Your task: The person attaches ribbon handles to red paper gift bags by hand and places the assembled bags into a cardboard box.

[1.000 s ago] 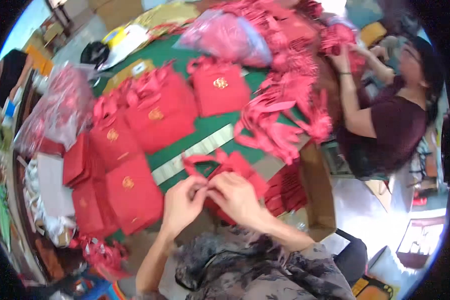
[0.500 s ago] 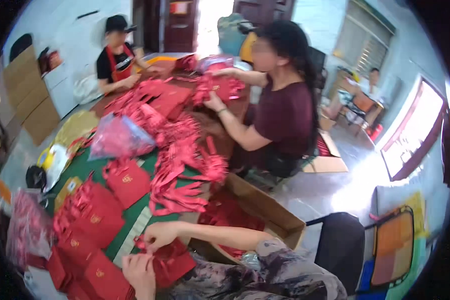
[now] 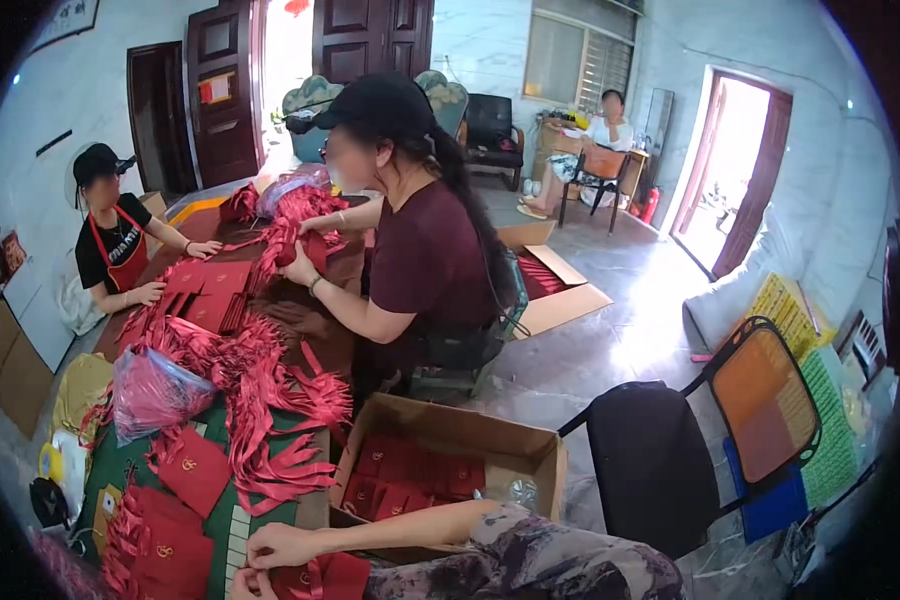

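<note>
Fingers of the right hand curl down over the top edge of a flat red paper gift bag with a red ribbon handle, pinching it at the lower rim of the view. Left hand, just beside and below the right, also touches the bag, but it is cut by the frame edge and whether its fingers are closed cannot be told. The bag lies at the near edge of the green-covered bench, touching both hands. Just left of it rests a stack of finished red paper bags with gold emblems. Above, a loose heap of red ribbon handles spreads along the bench beside a clear plastic sack of red pieces. Right of the hands stands an open brown cardboard box holding flat red bags. Farther along the bench, a seated person in a dark maroon shirt and black cap and a person in a red apron handle similar bags.
</note>
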Motion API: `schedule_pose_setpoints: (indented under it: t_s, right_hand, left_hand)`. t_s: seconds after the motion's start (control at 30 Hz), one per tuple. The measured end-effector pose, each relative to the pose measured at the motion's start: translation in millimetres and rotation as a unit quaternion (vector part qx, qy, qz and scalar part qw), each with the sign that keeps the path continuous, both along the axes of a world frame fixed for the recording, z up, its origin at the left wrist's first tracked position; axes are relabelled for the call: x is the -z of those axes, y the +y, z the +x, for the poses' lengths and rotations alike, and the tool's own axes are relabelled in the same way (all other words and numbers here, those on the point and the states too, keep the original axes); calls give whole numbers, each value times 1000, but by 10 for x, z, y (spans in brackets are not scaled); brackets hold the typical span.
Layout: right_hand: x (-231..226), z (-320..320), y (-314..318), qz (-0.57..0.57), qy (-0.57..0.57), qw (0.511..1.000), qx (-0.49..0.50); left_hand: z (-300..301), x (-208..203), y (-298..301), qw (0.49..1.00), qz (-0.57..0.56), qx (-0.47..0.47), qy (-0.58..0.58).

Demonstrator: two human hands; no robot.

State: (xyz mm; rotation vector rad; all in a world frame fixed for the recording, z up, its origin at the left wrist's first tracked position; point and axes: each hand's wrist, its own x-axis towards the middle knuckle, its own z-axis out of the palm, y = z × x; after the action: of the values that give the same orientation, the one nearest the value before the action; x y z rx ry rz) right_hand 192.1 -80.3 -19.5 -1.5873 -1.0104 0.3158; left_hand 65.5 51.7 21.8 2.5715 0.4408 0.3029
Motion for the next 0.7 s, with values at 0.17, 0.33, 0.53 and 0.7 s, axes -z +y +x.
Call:
schedule_pose_setpoints:
  t_s: [0.17,0.33,0.53,0.7]
  right_hand:
    - [45,36,-109,23,-155,949,275]
    - [139,140,-238,-203,-58,969,131]
    - [-69,-88,-322,-37,30,984,170]
    - [-276,-291,-153,-43,3,992,120]
  left_hand:
    - [42,164,-4,999,-9,-4,-31]
    - [70,268,-135,970,-156,2,-184]
    - [37,253,-110,924,-344,-29,-164]
    - [29,73,-141,929,-340,-47,-139]
